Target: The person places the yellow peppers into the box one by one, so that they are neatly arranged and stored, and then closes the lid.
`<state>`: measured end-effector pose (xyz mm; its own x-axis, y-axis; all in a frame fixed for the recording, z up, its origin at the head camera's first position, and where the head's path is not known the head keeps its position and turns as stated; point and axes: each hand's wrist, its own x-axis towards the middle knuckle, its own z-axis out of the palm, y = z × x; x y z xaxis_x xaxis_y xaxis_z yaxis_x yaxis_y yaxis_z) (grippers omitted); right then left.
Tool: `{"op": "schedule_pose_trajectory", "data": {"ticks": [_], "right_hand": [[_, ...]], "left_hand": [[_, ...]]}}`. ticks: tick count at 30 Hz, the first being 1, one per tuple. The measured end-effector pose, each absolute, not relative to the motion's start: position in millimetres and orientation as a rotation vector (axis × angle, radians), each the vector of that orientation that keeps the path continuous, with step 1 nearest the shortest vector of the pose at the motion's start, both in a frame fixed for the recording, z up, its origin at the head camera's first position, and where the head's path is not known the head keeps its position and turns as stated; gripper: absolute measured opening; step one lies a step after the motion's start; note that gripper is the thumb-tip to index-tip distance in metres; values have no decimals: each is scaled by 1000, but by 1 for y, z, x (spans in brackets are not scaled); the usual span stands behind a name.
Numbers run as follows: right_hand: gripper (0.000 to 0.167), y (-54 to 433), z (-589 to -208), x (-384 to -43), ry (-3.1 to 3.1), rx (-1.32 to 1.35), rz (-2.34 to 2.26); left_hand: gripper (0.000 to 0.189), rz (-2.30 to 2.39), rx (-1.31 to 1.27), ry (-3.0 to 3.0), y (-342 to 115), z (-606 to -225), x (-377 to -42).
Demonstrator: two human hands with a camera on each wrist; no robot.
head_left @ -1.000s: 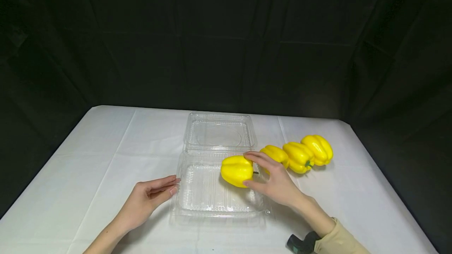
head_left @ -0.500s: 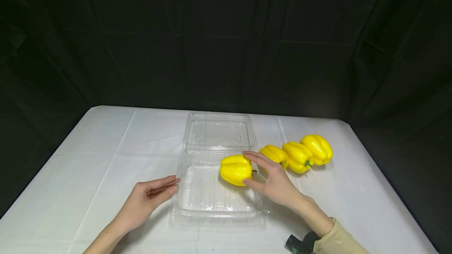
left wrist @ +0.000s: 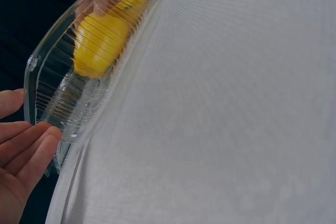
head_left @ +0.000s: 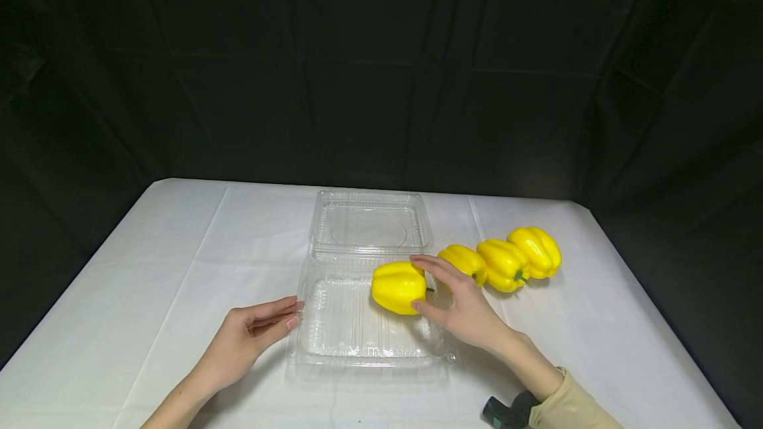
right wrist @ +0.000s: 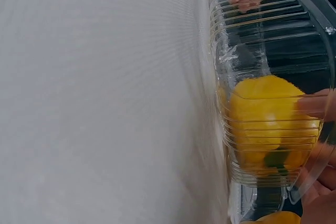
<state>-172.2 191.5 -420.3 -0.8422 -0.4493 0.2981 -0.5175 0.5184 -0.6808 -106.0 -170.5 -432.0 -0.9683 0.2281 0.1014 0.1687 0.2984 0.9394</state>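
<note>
A yellow bell pepper [head_left: 393, 288] is on its side in the right part of the clear plastic clamshell container's base [head_left: 334, 336], its stem pointing right. My right hand [head_left: 467, 306] grips the stem end, thumb on the near side and fingers on the far side. At the container's left rim, my left hand [head_left: 241, 339] holds the edge with thumb and fingertips. The left wrist view shows these fingers [left wrist: 31, 153] against the wall, and the pepper [left wrist: 100, 45] through the ribbed plastic. The container's lid [head_left: 369, 224] lies folded back.
Beyond my right hand, three more yellow bell peppers [head_left: 503, 265] lie in a slanting row on the white cloth [head_left: 203, 270]. The nearest is partly behind my fingers. A black device [head_left: 507, 412] shows beside the right sleeve. Dark curtains [head_left: 381, 71] surround the table.
</note>
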Motion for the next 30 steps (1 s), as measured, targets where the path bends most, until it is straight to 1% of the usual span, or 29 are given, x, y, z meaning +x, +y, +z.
{"op": "schedule_pose_trajectory", "data": {"ticks": [8,19,30], "right_hand": [[65,192,-421,-172,-2660,862,1246],[67,195,-420,-173,-2660,870,1222],[66,195,-417,-173,-2658,881,1216]], "left_hand": [[45,1787,396,2492,-170,-431,-105],[47,1763,351,2496,-171,-434,-107],[46,1767,346,2496,-171,-432,-106]]}}
